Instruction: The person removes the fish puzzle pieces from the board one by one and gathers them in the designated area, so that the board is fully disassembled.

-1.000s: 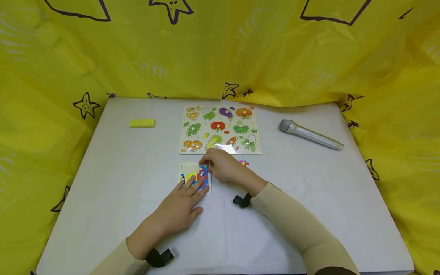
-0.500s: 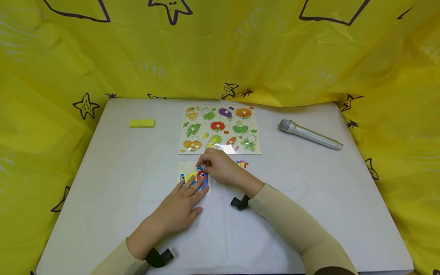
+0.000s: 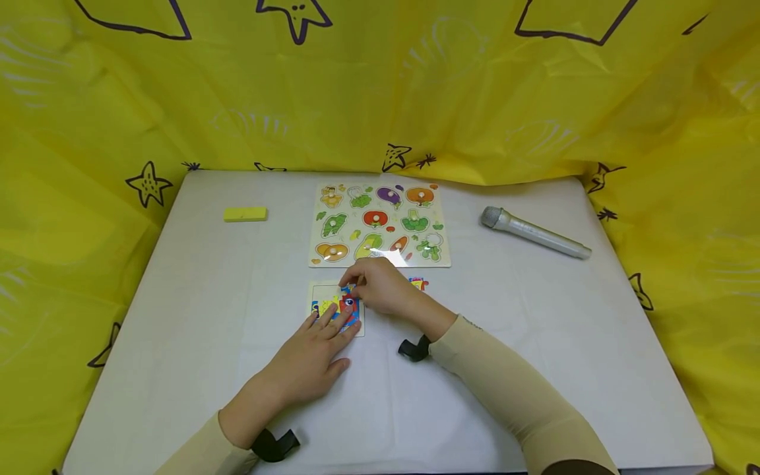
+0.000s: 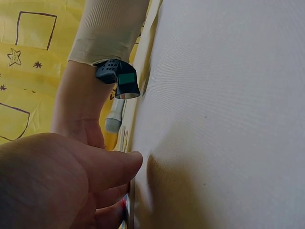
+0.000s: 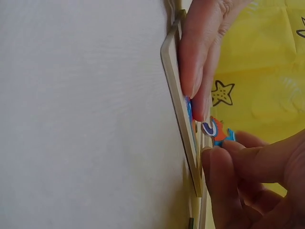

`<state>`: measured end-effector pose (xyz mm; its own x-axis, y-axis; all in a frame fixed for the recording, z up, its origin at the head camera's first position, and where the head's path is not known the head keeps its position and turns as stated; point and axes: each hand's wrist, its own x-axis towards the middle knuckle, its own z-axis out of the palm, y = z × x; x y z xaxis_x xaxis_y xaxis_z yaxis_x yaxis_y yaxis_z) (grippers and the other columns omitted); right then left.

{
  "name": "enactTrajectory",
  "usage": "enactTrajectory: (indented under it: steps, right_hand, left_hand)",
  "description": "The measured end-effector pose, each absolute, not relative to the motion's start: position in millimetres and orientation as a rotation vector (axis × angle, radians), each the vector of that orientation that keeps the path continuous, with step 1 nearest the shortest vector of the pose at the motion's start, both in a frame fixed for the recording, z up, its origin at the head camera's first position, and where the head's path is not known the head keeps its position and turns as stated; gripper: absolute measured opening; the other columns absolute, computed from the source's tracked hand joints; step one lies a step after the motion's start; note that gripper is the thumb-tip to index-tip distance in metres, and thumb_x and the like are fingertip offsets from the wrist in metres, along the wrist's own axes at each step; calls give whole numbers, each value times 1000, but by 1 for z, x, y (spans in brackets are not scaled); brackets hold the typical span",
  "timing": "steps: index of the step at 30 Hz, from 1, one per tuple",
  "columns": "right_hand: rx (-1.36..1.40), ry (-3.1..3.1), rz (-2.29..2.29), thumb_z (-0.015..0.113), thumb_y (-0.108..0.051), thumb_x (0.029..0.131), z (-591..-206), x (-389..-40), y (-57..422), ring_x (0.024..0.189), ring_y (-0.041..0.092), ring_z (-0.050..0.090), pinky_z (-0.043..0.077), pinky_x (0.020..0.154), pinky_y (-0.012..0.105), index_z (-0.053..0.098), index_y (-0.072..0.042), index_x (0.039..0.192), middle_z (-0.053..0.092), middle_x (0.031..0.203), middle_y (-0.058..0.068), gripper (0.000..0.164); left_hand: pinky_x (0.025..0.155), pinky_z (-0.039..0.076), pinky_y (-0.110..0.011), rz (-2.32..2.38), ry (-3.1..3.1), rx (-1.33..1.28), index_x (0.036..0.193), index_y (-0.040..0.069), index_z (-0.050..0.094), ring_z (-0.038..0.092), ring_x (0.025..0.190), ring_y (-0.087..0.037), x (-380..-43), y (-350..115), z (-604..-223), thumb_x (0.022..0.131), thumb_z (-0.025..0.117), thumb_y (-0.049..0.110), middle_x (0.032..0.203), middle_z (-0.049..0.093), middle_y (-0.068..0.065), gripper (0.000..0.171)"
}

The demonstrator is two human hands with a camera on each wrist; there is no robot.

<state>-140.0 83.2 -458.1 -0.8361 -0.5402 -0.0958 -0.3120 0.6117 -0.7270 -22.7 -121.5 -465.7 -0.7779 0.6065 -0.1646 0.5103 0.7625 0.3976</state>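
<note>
A small jigsaw tray [image 3: 324,290] lies near the middle of the table, partly filled with yellow, red and blue pieces. My left hand [image 3: 310,359] rests flat across its lower part, fingers spread and straight over the pieces. At the tray's upper right, my right hand [image 3: 382,285] pinches a jigsaw piece [image 5: 219,131], red and blue with part of an eye on it. In the right wrist view the piece is tilted up above the tray, held between thumb and fingers just beyond the left fingertips. The left wrist view shows the left thumb [image 4: 114,164] close over the tablecloth.
Several loose jigsaw pieces [image 3: 418,284] lie partly behind the right wrist. A vegetable knob puzzle [image 3: 356,231] lies just beyond the tray. A yellow block [image 3: 245,214] is at the back left, a silver microphone [image 3: 537,233] at the right. Yellow curtain [image 3: 380,86] surrounds the table.
My right hand has shifted slightly left with the jigsaw piece over the tray's upper right, then stayed nearly still. The left hand holds its place.
</note>
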Motion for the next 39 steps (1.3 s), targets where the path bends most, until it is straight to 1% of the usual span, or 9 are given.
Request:
enactTrajectory:
  steps: [4,7,14,19,22,26,31,34,39]
  right_hand:
    - [-534,2448,-1179,76,-2,95,-456,-140,86,62,12,67,56,58,24,84,-16,110,71,102,2,22]
    - [-440,2381,-1246,76,-2,96,-454,-141,90,59,16,69,57,55,25,83,-15,111,70,103,5,21]
    - [-362,2353,-1288,77,-2,96,-451,-145,107,60,22,71,61,56,31,84,-14,111,72,96,7,21]
    - [-318,2358,-1307,75,-1,96,-451,-146,127,61,22,70,61,58,33,84,-14,110,70,101,9,22]
    - [-281,2357,-1321,77,0,96,-450,-146,140,62,22,70,62,58,33,84,-13,110,69,104,10,21]
    - [-230,2361,-1324,78,1,95,-449,-146,159,62,21,69,61,58,31,84,-10,111,68,107,13,21]
    - [-167,2389,-1294,77,1,95,-449,-147,183,63,18,69,59,57,29,84,-9,113,69,116,15,22]
    - [-153,2416,-1268,77,2,94,-449,-147,196,61,18,68,58,55,28,83,-8,114,69,117,16,23]
    - [-109,2440,-1225,76,3,94,-449,-145,215,60,17,67,58,55,27,83,-6,115,68,112,17,23]
  left_hand:
    - [133,23,-66,487,2676,872,165,16,45,26,166,-43,-23,-121,-465,106,66,34,177,33,-8,65]
    - [133,22,-66,486,2676,869,165,16,45,26,166,-43,-23,-121,-465,107,66,34,177,33,-8,65]
    - [133,23,-65,494,2676,862,165,16,46,26,166,-43,-21,-122,-465,106,66,35,178,32,-4,65]
    - [133,24,-64,492,2690,865,164,16,47,27,165,-42,-21,-122,-464,106,66,34,176,36,-7,64]
    - [134,24,-63,485,2690,851,164,17,47,27,166,-42,-21,-121,-464,106,66,35,175,38,-9,63]
    - [134,22,-63,486,2680,838,165,18,46,26,166,-42,-21,-121,-462,107,66,35,175,37,-9,63]
    - [134,23,-63,493,2683,845,164,16,47,26,166,-42,-20,-121,-461,106,66,34,176,37,-9,64]
    - [134,23,-63,494,2690,851,164,16,46,27,166,-42,-20,-121,-462,106,66,34,176,36,-9,64]
    - [134,23,-63,490,2694,853,165,17,46,26,166,-41,-20,-122,-464,107,66,34,177,34,-8,64]
